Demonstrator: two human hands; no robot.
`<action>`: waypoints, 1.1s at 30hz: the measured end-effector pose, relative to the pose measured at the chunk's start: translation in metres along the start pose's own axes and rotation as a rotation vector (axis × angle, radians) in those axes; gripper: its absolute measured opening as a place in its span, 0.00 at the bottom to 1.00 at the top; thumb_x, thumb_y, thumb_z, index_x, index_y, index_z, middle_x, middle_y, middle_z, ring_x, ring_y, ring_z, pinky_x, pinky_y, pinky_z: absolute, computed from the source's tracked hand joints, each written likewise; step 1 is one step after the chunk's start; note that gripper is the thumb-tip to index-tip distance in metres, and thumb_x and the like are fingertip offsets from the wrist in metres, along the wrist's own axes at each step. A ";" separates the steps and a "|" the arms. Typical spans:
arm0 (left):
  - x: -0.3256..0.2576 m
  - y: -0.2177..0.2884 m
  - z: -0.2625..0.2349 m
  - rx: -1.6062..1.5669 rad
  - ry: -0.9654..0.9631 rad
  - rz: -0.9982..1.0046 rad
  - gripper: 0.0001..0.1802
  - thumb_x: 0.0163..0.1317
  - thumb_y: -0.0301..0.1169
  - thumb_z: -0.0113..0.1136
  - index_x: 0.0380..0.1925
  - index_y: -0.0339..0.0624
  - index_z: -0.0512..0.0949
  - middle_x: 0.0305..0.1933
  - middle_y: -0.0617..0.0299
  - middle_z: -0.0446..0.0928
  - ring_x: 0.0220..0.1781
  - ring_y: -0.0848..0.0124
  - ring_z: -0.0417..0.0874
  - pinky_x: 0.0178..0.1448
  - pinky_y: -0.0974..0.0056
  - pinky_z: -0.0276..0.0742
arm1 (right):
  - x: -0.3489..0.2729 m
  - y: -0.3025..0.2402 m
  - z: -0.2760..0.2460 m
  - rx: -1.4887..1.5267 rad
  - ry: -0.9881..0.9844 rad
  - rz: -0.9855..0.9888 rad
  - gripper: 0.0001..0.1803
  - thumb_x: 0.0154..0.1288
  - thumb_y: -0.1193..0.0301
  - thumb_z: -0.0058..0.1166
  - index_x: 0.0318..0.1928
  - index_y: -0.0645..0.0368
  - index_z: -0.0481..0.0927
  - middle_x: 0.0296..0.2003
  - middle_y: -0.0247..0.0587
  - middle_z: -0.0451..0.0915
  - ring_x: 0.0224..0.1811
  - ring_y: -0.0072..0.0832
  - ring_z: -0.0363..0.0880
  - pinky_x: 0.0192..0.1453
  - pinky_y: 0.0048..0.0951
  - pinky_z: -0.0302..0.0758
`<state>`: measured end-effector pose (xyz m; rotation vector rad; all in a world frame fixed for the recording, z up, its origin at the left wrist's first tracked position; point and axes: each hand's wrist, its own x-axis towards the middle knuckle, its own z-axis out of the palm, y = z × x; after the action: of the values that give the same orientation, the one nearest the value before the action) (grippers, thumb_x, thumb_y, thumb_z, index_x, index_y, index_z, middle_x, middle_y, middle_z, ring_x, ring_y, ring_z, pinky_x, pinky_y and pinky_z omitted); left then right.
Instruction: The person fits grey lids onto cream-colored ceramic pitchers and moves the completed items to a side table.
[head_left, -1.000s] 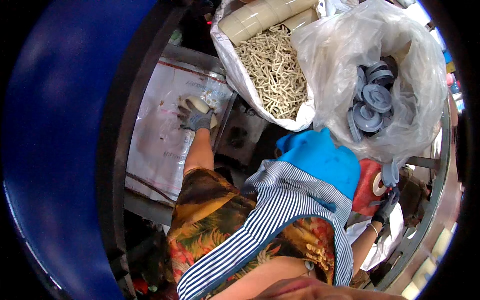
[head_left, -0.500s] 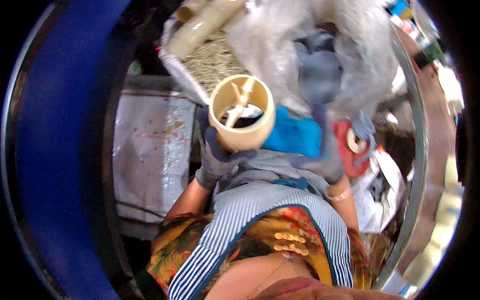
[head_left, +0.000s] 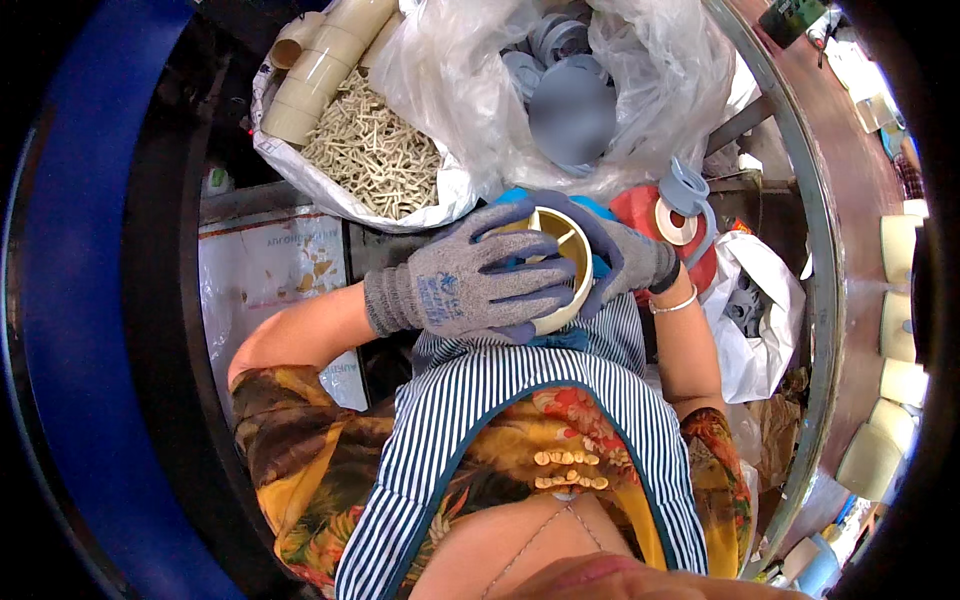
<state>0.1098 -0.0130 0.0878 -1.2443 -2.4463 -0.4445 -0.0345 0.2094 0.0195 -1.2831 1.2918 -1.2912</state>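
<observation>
Together, left hand (head_left: 470, 285) and right hand (head_left: 615, 255) clasp the cream ring (head_left: 565, 262), its opening facing up.

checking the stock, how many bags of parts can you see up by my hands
3. A woven sack of cream cross pieces sits upper left, a clear bag of grey caps upper right, and a white bag lies right of the right hand. More may be hidden.

a white woven sack (head_left: 330, 190) of small beige plastic pieces (head_left: 375, 155) rests beside a clear plastic bag (head_left: 470, 90) of grey caps (head_left: 570, 110). stacked beige tubes (head_left: 325, 60) lie in the sack.
</observation>
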 end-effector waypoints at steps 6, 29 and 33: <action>-0.002 -0.010 0.016 -0.269 -0.019 0.247 0.35 0.44 0.55 0.65 0.50 0.45 0.78 0.57 0.56 0.74 0.59 0.54 0.74 0.66 0.44 0.70 | -0.003 -0.001 0.007 -0.141 -0.048 -0.063 0.70 0.31 0.57 0.82 0.73 0.59 0.51 0.71 0.44 0.59 0.73 0.34 0.56 0.76 0.36 0.53; -0.035 -0.013 0.066 -1.464 0.810 -1.066 0.33 0.72 0.53 0.40 0.64 0.38 0.67 0.65 0.52 0.70 0.67 0.60 0.71 0.71 0.53 0.64 | 0.005 -0.043 0.078 -0.827 0.840 -0.080 0.58 0.41 0.44 0.71 0.69 0.61 0.62 0.66 0.55 0.63 0.65 0.53 0.62 0.71 0.46 0.57; -0.028 -0.016 0.078 -1.839 0.675 -0.955 0.27 0.72 0.44 0.42 0.63 0.37 0.67 0.63 0.50 0.72 0.64 0.64 0.73 0.68 0.57 0.68 | -0.058 -0.032 0.037 -0.796 1.179 -0.145 0.23 0.59 0.67 0.60 0.55 0.60 0.76 0.49 0.47 0.79 0.40 0.37 0.81 0.46 0.30 0.76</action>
<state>0.0981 -0.0082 0.0039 0.1359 -1.3303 -2.9961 0.0096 0.2666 0.0443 -1.0759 2.7810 -1.8097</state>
